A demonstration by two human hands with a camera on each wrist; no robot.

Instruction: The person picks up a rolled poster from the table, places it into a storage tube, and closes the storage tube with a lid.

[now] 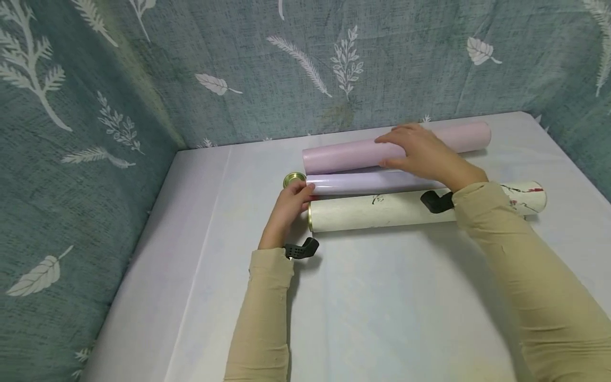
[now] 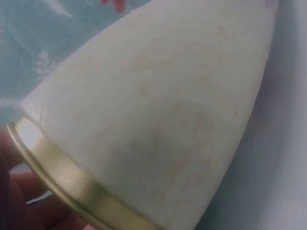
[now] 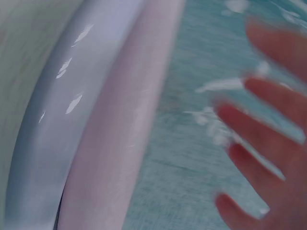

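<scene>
Three long cylinders lie side by side on the white-covered table. The farthest is a pale pink tube (image 1: 341, 157). A thinner glossy lilac roll (image 1: 358, 183) lies in the middle, and a cream tube (image 1: 367, 215) with a gold rim and painted marks is nearest. My left hand (image 1: 288, 201) is at the lilac roll's left end, fingertips overlapping it; I cannot tell whether they pinch it. In the left wrist view its fingers show behind the gold rim (image 2: 72, 182). My right hand (image 1: 422, 154) hovers over the pink tube, fingers spread apart in the right wrist view.
A round gold lid (image 1: 294, 179) is just beyond my left fingers, beside the roll ends. Green leaf-patterned cloth (image 1: 305, 69) rises behind the table (image 1: 372, 307) and along its sides. A black wrist mount (image 1: 302, 248) projects from my left sleeve.
</scene>
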